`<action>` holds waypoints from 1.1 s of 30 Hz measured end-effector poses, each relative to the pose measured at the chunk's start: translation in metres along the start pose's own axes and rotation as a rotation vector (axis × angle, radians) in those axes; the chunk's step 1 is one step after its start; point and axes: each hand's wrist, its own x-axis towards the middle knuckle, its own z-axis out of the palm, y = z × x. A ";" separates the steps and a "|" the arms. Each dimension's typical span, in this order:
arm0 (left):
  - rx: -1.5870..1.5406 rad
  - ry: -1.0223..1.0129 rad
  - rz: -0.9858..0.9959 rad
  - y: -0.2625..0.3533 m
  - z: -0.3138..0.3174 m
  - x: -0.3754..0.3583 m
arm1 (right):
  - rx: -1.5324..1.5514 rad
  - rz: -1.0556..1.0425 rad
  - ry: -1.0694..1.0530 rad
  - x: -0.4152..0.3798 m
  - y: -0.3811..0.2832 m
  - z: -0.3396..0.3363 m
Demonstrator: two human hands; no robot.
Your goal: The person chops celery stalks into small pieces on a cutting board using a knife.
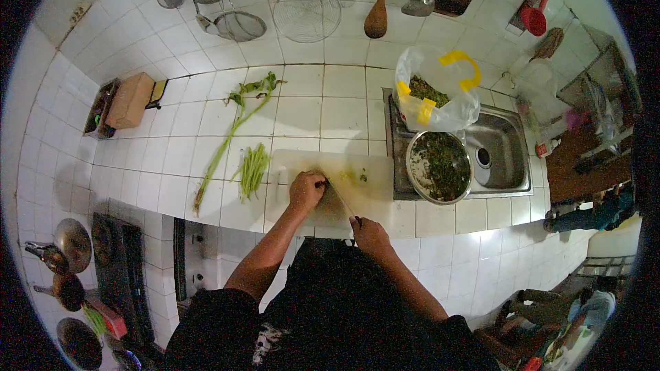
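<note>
My right hand (371,235) is closed around the handle of a kitchen knife (342,197), its blade slanting up and left across a pale cutting board (292,160). By the blade's far end, my left hand (307,192) has its fingers curled together on the board; whatever they pinch is hidden. A few small chopped green bits (363,175) lie right of the blade. Left of the board rests a pile of cut green stalks (254,172). Beyond it stretches a long leafy stalk (223,145) with roots at its near end.
A metal bowl of chopped greens (440,167) stands at the sink's left side (505,118). Behind it is a plastic bag (454,106) with yellow parts, also holding greens. A brown box (130,99) sits far left. Utensils, including a wooden spoon (376,20), hang along the wall.
</note>
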 end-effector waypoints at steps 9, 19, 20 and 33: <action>-0.067 -0.063 0.030 -0.005 -0.002 -0.005 | 0.003 0.025 0.001 -0.011 0.016 -0.007; -0.081 0.027 -0.068 -0.004 -0.005 -0.011 | -0.045 -0.009 -0.047 -0.006 0.009 0.002; -0.091 0.053 -0.054 -0.004 -0.004 -0.012 | -0.065 -0.036 -0.054 -0.002 0.015 0.007; -0.036 0.083 -0.021 -0.006 -0.001 -0.016 | -0.056 0.025 -0.022 -0.012 0.026 0.006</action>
